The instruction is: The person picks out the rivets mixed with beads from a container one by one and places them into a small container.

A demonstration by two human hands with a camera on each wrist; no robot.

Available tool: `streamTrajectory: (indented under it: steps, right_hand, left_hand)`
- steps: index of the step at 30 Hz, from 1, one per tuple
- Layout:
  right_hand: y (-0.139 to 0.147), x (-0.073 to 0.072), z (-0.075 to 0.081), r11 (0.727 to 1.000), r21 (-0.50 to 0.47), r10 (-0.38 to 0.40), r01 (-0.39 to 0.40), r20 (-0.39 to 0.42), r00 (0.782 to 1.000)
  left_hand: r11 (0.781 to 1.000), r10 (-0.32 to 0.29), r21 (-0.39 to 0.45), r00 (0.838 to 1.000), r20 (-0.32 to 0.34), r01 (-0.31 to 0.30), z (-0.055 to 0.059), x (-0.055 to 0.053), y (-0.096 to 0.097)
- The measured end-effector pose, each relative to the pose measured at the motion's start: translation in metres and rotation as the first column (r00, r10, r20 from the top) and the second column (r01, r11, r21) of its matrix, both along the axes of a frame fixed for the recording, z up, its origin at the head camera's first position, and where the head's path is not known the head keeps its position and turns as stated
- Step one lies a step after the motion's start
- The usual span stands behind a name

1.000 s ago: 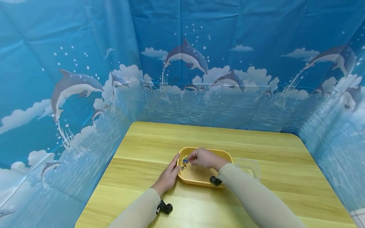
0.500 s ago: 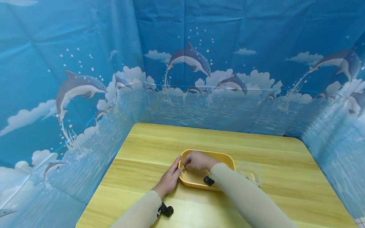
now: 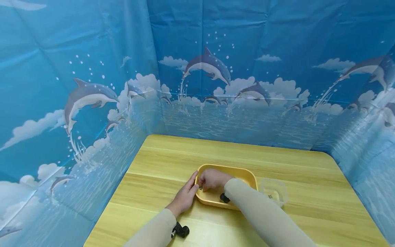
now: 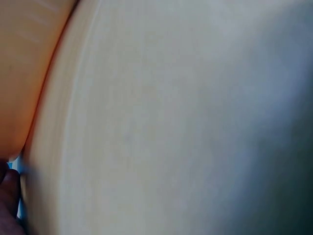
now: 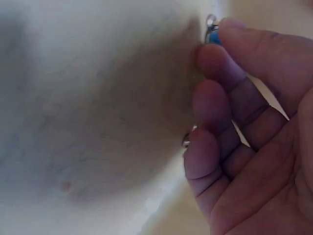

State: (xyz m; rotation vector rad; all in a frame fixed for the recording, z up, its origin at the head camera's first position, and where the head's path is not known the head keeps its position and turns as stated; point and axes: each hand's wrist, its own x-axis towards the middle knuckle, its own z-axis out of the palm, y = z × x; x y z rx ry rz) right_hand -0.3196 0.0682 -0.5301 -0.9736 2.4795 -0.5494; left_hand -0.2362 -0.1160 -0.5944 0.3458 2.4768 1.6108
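Observation:
My left hand (image 3: pixel 184 196) rests along the left end of a yellow plastic basin (image 3: pixel 251 178), fingers stretched along its outer wall and thumb at the rim. Inside the basin my right hand (image 3: pixel 213 179) reaches to the left end, fingers curled. In the right wrist view, the thumb and index fingertip pinch a small blue charm (image 5: pixel 214 37) with a metal loop. Another small metal piece (image 5: pixel 186 140) shows beside the little finger. One small shiny charm (image 3: pixel 201 188) is visible near the left hand's thumb; the right hand hides anything beneath it.
A clear plastic container (image 3: pixel 284 192) stands right of the basin, with something small and dark in it. Both rest on a yellow wood-grain table (image 3: pixel 160 154). A blue dolphin-print curtain (image 3: pixel 197 113) encloses its back and sides.
My right hand has moved toward the basin's left end, over the cluster of coloured charms, which it now mostly covers. The left hand stays at the basin's left end. The head view has shifted slightly.

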Motion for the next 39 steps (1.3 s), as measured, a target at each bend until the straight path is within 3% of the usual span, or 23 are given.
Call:
streamTrajectory:
  steps: [9, 20, 31, 39]
  right_hand:
    - [0.000, 0.002, -0.011, 0.998, -0.043, -0.055, 0.055, -0.002, 0.998]
    - [0.000, 0.002, -0.025, 0.996, -0.085, -0.035, 0.033, -0.021, 0.999]
    - [0.001, 0.004, -0.026, 0.997, -0.073, -0.014, 0.009, -0.067, 0.998]
    - [0.006, 0.004, -0.027, 0.993, -0.113, -0.038, 0.035, -0.017, 0.999]
  left_hand:
    - [1.000, 0.005, -0.013, 1.000, 0.007, -0.005, 0.002, 0.001, 0.001]
    - [1.000, 0.009, -0.016, 1.000, 0.012, -0.008, 0.001, 0.001, 0.000]
    - [1.000, 0.012, -0.019, 1.000, -0.004, -0.012, -0.002, 0.000, 0.001]
    - [1.000, 0.013, -0.019, 1.000, 0.007, -0.013, -0.002, -0.001, 0.001]
